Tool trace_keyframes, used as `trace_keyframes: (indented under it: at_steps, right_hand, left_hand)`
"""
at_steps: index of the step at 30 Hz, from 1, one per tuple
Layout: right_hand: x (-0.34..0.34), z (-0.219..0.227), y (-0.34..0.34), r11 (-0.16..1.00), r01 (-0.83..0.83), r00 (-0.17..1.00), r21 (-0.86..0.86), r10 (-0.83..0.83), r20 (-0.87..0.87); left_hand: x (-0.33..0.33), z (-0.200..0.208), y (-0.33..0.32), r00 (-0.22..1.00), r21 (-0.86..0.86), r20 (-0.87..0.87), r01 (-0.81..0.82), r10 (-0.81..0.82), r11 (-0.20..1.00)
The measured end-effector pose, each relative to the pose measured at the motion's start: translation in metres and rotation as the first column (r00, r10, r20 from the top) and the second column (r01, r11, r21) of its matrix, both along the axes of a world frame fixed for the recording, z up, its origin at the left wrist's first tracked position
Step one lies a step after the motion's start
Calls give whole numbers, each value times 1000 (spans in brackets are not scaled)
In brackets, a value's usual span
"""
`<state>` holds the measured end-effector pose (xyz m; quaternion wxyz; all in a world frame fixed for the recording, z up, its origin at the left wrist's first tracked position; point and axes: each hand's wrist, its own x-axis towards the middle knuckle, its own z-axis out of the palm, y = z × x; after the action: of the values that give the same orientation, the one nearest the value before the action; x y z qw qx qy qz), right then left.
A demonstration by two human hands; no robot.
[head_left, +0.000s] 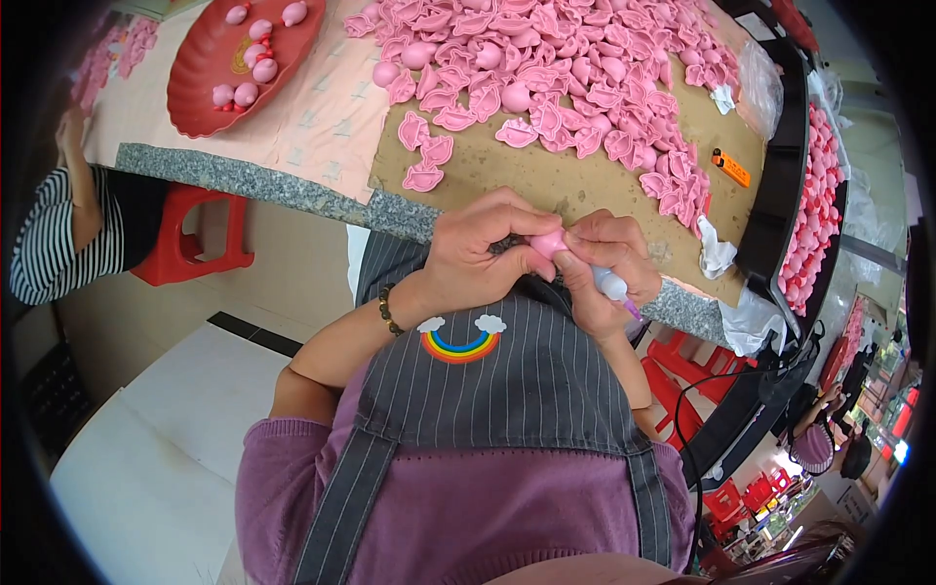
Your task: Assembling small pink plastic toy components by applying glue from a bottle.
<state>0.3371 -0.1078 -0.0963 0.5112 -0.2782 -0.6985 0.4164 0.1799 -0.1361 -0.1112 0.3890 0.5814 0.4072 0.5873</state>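
Figure legend: at the front edge of the desk (253, 181), one pink ball (548, 244), pinched between two hands. Left hand (480, 239): grasping the ball's left side between thumb and fingers. Right hand (624, 252): grasping the right side, with one white bottle (611, 284), purple-tipped, tucked in the lower fingers. Toward the back edge, one heap of pink shells (546, 78), too crowded to count. Nearer the front edge, one group of three loose shells (436, 150). Toward the right edge, one orange tool (729, 168), two crumpled white tissues (717, 250) well apart, and one black tray (773, 200) of pink and red pieces (817, 200). Left of the heap, on pale pink cloth (336, 112), one red dish (190, 73) bearing seven visible rounded pink pieces (264, 69) and several red beads.
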Motion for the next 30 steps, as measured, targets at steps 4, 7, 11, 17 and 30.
trace_keyframes:
  at_steps: [4,7,11,17,30]
  right_hand:
    - [0,-1,0,1000,8,1000,-1,-8,2]
    - [1,-4,0,1000,25,1000,4,-25,1]
    - [-2,-15,-1,965,-46,965,-260,-24,-260]
    - [0,-26,-2,838,-243,866,-488,-38,-498]
    - [-6,-25,-14,968,38,945,-249,-115,-305]
  left_hand:
    - [1,0,1,1000,-11,-1,0,0,1000]
    - [0,0,1,1000,-20,2,10,-10,1000]
    - [4,-3,0,968,-122,242,96,-64,988]
    - [6,-2,1,854,-226,513,231,-86,946]
    - [7,-11,-1,817,-159,566,235,-106,959]
